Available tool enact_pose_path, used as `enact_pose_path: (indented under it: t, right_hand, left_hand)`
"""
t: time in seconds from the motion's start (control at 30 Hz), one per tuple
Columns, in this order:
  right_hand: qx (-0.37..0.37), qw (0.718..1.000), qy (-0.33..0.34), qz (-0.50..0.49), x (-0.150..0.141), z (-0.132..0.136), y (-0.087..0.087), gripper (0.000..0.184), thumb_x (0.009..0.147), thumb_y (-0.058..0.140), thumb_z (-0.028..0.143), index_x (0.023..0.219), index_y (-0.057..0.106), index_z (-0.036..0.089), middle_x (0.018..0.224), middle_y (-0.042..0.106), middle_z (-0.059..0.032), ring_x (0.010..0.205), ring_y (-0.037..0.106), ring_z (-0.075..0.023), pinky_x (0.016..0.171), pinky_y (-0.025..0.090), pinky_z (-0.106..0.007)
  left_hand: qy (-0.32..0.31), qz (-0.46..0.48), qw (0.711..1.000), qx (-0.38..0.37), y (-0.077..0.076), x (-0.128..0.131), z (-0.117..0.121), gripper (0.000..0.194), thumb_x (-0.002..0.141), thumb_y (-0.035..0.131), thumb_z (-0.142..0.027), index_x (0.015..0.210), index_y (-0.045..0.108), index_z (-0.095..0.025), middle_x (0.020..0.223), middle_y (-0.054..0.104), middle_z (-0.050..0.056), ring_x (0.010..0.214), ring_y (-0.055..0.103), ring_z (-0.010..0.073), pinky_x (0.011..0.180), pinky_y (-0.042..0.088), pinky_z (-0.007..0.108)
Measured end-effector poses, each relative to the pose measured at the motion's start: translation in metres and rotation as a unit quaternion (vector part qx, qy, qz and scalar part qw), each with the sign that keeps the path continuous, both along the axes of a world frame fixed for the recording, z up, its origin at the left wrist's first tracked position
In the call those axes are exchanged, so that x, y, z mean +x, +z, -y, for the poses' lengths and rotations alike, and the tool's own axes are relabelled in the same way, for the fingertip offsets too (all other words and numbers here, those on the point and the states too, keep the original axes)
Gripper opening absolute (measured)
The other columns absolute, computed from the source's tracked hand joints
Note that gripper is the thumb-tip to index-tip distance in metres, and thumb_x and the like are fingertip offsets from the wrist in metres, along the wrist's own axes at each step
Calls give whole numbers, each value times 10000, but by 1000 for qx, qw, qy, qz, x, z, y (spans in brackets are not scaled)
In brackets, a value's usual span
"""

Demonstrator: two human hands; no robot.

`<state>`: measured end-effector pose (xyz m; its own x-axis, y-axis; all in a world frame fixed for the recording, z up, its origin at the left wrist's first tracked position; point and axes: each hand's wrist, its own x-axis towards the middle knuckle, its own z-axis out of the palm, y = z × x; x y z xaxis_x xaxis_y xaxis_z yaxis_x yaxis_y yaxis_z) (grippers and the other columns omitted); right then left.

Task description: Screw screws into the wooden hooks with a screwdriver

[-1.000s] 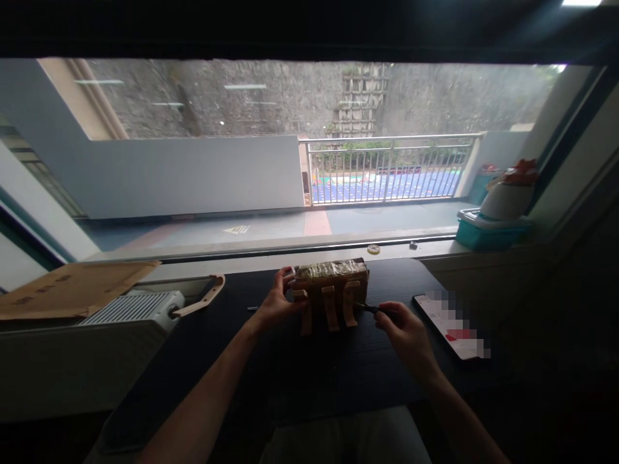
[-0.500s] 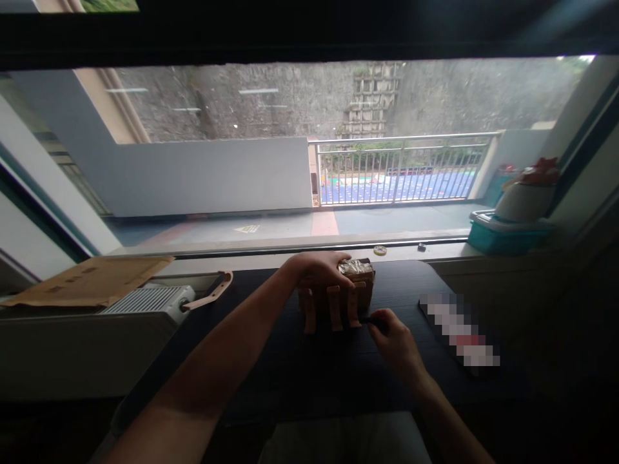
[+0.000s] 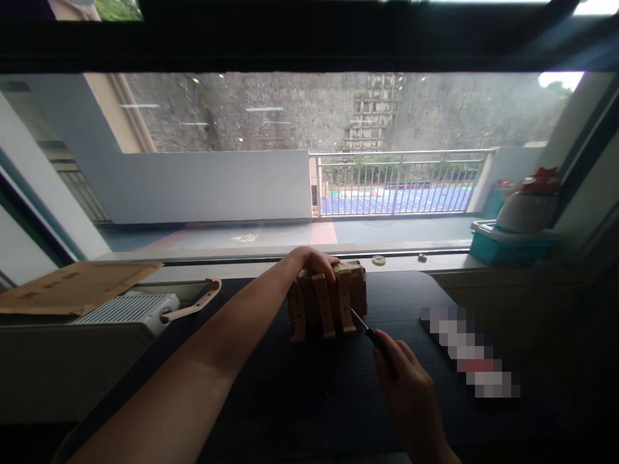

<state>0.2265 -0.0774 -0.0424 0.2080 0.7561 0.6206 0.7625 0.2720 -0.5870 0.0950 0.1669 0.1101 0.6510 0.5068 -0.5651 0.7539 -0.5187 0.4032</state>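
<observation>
Head view: one box [image 3: 358, 295], three curved strips [image 3: 324, 308] against it
Left hand [image 3: 316, 260]: half-curled, clasping the box
Right hand [image 3: 406, 370]: closed round one screwdriver [image 3: 384, 350]
Teal tub [image 3: 511, 249]: lidded, contents hidden

The left hand [image 3: 316, 260] is hiding part of the box [image 3: 358, 293]. In front of the box, the right hand [image 3: 411, 380] is covering some of the tool's handle [image 3: 385, 354]. Right of the box, pixelation is masking a flat object [image 3: 467, 351]; far left of it, the picture's edge is cutting off an envelope [image 3: 72, 289].
</observation>
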Motion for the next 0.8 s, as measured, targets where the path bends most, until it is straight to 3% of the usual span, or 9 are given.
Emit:
enact_pose_path:
  t: [0.17,0.43,0.8]
  right_hand:
    - [57,994,-43,81,-7,-13,6,303,899,473,243,1165,588,156,805,609,-31,649,567,-110,575,419,-221]
    - [65,979,-85,176,-7,-37,19,275,885,486,225,1099,638,142,744,602,-20,625,554,-123,544,351,-239]
    - [30,979,-71,188,-2,-47,31,300,900,455,241,1128,627,150,764,611,-25,633,554,-117,546,344,-230]
  left_hand:
    - [3,3,1000,-30,-5,2,-6,765,566,698,-424,1246,377,-282,1271,533,37,1078,573,255,791,547,303]
    - [23,-1,999,-41,-7,3,-10,792,549,699,-425,1260,382,-286,1219,569,29,1073,567,279,814,535,352]
    - [31,-12,997,-66,-7,3,-13,734,561,696,-410,1220,396,-286,1190,594,26,989,610,253,795,535,340]
